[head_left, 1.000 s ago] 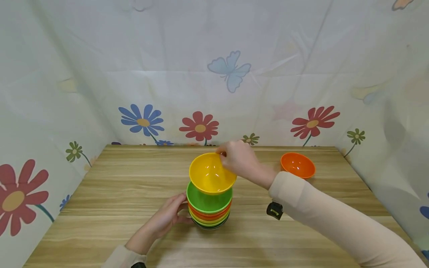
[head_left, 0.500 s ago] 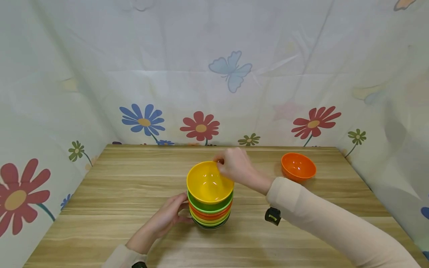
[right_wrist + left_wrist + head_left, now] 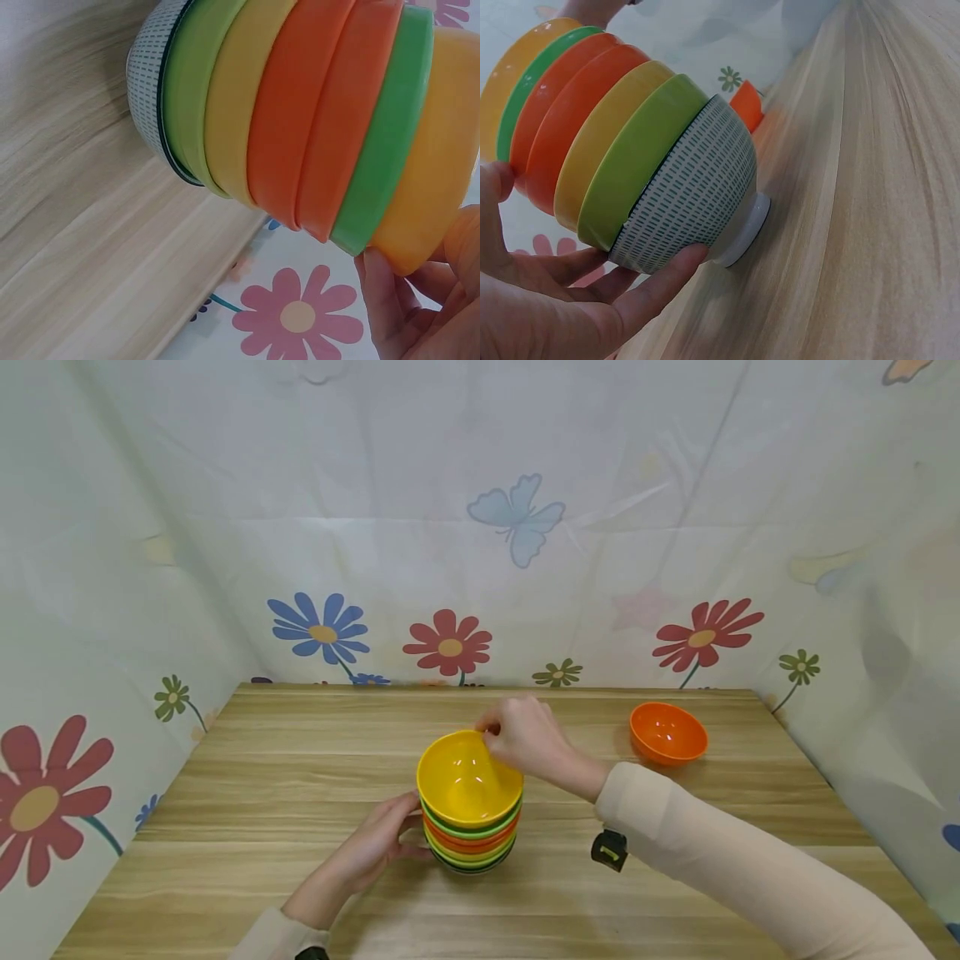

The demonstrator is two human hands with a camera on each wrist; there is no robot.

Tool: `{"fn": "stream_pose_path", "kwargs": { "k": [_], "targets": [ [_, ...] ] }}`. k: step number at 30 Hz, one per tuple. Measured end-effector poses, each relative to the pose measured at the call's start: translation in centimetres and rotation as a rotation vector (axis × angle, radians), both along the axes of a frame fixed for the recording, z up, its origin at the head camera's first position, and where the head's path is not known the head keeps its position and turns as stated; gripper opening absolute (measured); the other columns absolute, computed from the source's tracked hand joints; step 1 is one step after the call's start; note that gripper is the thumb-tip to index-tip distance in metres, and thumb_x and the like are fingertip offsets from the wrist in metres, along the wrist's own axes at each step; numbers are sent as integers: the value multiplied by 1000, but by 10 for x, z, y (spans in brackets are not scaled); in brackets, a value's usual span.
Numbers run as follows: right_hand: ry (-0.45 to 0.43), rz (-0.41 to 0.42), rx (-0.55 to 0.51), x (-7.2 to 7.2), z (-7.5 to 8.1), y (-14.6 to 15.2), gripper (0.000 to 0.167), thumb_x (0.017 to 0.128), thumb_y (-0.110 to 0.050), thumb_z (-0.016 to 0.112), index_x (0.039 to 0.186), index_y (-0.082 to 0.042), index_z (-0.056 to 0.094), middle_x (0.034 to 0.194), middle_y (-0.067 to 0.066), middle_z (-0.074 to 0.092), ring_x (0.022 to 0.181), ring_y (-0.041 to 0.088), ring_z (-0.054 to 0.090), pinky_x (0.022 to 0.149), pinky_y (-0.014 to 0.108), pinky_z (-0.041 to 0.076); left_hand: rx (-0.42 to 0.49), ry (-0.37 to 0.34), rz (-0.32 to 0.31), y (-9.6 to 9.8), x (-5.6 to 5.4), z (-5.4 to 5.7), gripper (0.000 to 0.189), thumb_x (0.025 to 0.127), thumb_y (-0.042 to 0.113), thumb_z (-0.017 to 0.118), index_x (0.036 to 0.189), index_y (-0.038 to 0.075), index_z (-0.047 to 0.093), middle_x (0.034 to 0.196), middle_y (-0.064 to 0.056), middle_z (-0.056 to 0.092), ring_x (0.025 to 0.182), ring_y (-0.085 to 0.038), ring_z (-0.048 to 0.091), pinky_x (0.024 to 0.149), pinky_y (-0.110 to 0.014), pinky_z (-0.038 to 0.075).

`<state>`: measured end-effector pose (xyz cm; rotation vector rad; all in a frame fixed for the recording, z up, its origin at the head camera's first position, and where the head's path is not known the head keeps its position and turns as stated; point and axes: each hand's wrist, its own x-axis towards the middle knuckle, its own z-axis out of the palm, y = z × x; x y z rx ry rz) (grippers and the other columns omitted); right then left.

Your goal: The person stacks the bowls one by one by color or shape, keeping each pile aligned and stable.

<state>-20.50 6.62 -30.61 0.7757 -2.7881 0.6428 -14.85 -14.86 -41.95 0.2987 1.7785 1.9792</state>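
Note:
A stack of nested bowls (image 3: 468,843) stands on the table, with a white, green-dashed bowl (image 3: 697,187) at the bottom. Above that come lime, yellow, two orange and green bowls. The yellow bowl (image 3: 465,781) on top sits inside the green bowl (image 3: 390,135). My right hand (image 3: 525,735) pinches the yellow bowl's far right rim between thumb and fingers. On the stack's left side, my left hand (image 3: 378,843) holds it, one digit up by the orange rims and the other fingers around the dashed bowl, as the left wrist view shows.
A single orange bowl (image 3: 667,733) stands at the back right of the wooden table (image 3: 315,752). Behind and beside the table hangs a white cloth (image 3: 360,543) printed with flowers and a butterfly.
The yellow bowl has come down from above the stack into the green bowl, with my right hand lowering along with it. My left hand has stayed at the stack's side.

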Motion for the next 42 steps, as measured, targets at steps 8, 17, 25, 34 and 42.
{"fn": "stream_pose_path", "kwargs": {
  "k": [8,17,25,34,42],
  "targets": [
    [20,8,2,1,0,0,14,79,-7,65,87,-10,76,75,1,67,56,11,48,46,17,38,4,8,-4,0,0,-1,59,98,45,32,131,-3,44,123,-11,50,111,-24,51,81,-46,52],
    [9,3,8,1,-2,0,13,80,-9,66,87,-12,76,79,0,70,58,9,51,47,16,41,-1,7,-5,-1,0,-1,58,98,45,33,131,-1,45,124,-11,50,111,-24,51,81,-45,52],
    [12,9,18,0,-5,-1,13,80,-9,66,88,-12,76,81,0,71,63,10,57,52,15,44,-8,0,-3,0,-1,0,60,98,46,33,131,-1,46,128,-13,47,113,-25,49,82,-46,52],
    [28,8,32,1,-5,-1,13,79,-10,67,87,-12,76,81,0,70,65,11,58,52,16,43,-3,-7,-3,0,-1,-1,60,98,46,33,132,-1,44,128,-13,47,114,-25,49,83,-47,51],
    [2,6,46,1,-4,-2,13,80,-11,67,88,-13,76,78,-1,69,60,9,52,50,16,41,-4,-7,4,-1,0,-1,61,98,46,33,132,-2,43,127,-13,47,113,-25,50,82,-46,52]
  ]
}}
